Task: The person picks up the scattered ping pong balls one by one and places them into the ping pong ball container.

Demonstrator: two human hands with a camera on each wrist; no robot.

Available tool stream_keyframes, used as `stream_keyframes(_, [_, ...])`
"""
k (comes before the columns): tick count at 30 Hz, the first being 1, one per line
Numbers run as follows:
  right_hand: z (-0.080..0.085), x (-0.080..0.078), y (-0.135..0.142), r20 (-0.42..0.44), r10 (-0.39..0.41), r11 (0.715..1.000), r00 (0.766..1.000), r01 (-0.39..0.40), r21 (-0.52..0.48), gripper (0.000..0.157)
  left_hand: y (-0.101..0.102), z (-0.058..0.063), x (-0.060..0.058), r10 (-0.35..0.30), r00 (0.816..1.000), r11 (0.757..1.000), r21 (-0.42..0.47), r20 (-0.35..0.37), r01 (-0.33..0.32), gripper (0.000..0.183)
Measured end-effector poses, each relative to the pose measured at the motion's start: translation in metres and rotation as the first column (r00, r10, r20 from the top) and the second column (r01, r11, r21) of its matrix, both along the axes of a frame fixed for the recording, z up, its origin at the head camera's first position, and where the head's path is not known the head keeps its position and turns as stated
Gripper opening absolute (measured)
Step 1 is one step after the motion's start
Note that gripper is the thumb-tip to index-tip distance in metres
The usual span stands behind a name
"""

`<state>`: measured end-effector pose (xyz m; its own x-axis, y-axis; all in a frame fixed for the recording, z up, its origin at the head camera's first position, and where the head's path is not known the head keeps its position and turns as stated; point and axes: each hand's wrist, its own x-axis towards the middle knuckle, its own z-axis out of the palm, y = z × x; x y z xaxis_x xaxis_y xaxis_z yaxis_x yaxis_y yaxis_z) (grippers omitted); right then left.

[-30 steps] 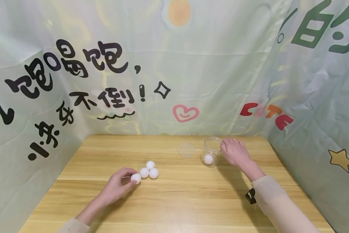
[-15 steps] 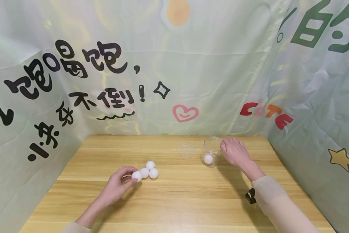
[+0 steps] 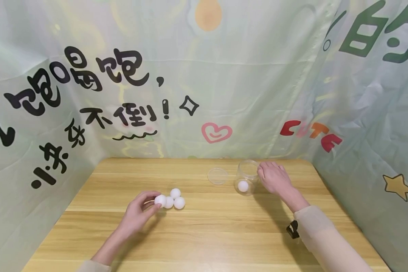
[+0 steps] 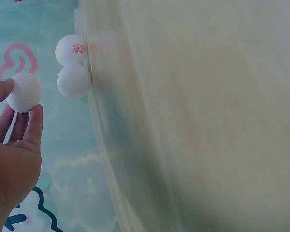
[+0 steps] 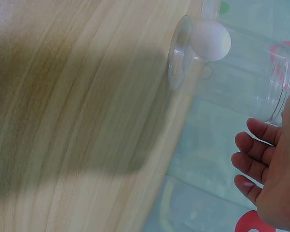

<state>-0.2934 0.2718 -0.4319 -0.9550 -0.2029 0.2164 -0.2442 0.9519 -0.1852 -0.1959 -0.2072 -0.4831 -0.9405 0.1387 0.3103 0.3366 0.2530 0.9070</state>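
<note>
My left hand [image 3: 137,213] pinches a white ping-pong ball [image 3: 160,201] between thumb and fingertips, raised off the table at the left. In the left wrist view, that ball [image 4: 24,93] is apart from two others, one with red print [image 4: 70,50]. Three more white balls [image 3: 179,203] lie clustered just right of the held one in the head view. My right hand [image 3: 274,176] holds the rim of a clear jar [image 3: 248,170], its other fingers loosely curled. The jar stands upright and uncapped, with one white ball [image 5: 210,40] at its bottom.
A clear round lid [image 3: 218,176] lies flat on the wooden table [image 3: 204,234], left of the jar. Printed cloth [image 3: 258,83] hangs along the back and both sides. A small black object [image 3: 293,229] shows beside the right sleeve.
My left hand has lifted the pinched ball upward and slightly right, so it now overlaps the nearest ball of the cluster. The right hand and jar stay in place.
</note>
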Motion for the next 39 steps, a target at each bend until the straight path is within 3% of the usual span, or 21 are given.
stream_keyframes(13, [-0.002,0.001,0.001,-0.004,-0.003,1.000,1.000,0.003,-0.002,0.040,0.020,0.005,-0.016,0.006,0.999,0.997,0.077,-0.042,-0.003,0.034])
stream_keyframes(22, [0.000,0.001,0.000,-0.003,-0.001,1.000,1.000,0.001,-0.001,0.039,0.036,0.016,-0.023,-0.026,0.998,0.993,0.112,-0.051,0.032,0.033])
stream_keyframes(39, [0.002,0.003,-0.002,0.004,-0.007,1.000,1.000,0.007,-0.003,0.039,0.056,0.025,-0.035,-0.080,0.995,0.989,0.121,-0.056,0.086,0.034])
